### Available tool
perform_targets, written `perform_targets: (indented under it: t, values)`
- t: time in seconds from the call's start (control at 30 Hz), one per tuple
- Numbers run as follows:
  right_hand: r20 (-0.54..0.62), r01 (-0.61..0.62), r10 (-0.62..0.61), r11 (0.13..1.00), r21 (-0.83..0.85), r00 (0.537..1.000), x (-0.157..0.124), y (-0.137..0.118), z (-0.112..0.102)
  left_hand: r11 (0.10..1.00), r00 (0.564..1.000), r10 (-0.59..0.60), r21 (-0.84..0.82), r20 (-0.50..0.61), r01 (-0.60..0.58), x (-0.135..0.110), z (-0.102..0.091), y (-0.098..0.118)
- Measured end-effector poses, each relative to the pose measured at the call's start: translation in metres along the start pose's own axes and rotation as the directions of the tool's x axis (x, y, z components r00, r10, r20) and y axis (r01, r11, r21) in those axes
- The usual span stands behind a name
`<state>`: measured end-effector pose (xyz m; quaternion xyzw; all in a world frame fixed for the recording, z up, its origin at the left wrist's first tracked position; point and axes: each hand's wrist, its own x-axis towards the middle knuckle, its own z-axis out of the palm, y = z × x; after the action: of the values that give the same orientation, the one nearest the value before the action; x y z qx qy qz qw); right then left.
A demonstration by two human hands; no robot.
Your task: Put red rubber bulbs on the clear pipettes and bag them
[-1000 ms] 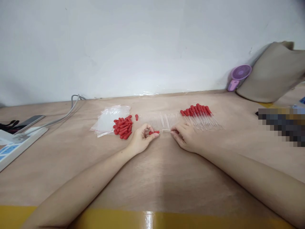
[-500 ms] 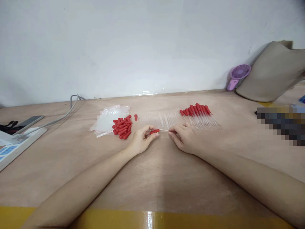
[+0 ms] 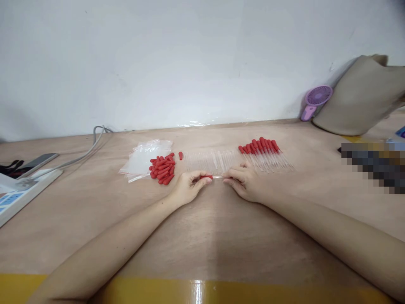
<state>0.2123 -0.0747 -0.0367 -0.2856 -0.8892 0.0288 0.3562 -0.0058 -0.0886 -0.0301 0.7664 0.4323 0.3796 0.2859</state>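
Observation:
My left hand (image 3: 190, 185) is closed on a red rubber dropper bulb (image 3: 207, 177), whose open end points right. A clear glass dropper tube (image 3: 218, 177) runs from the bulb's mouth to my right hand (image 3: 242, 181), which pinches it between thumb and fingers. Whether the tube sits inside the bulb is too small to tell. Behind my hands lies a row of loose clear tubes (image 3: 209, 160). To the left is a heap of red bulbs (image 3: 162, 169), with a single red bulb (image 3: 180, 156) beside it. Finished-looking droppers with red bulbs (image 3: 261, 145) lie side by side to the right.
Clear plastic bags (image 3: 144, 158) are stacked behind the bulb heap. A power strip (image 3: 34, 190) with a grey cable (image 3: 85, 154) and a phone (image 3: 41, 159) lie at left. A purple handheld fan (image 3: 318, 97) leans by a beige bag (image 3: 354, 97) at right.
Both hands stay close together in front of the tubes. The bulb and tube have dropped slightly and now lie more level, with less of the bulb showing past my left fingers.

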Motion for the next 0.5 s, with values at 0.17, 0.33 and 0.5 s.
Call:
perform_targets:
  t: [0.17,0.33,0.5]
  values:
    - [0.062,0.02,-0.021,1.0,0.022,0.998,0.0017,0.002,-0.0056,0.997,0.996,0.043,0.058,0.079,-0.048,-0.0022,-0.0009,0.0068]
    - [0.026,0.038,-0.033,0.977,-0.209,0.999,-0.0011,-0.0037,-0.0038,0.98,0.995,0.086,0.174,0.052,-0.094,-0.003,0.0012,0.01]
    - [-0.014,0.086,-0.092,0.962,-0.258,0.996,-0.0025,-0.0022,-0.0031,0.973,0.992,0.129,0.194,-0.008,-0.125,-0.0017,-0.0005,0.0102]
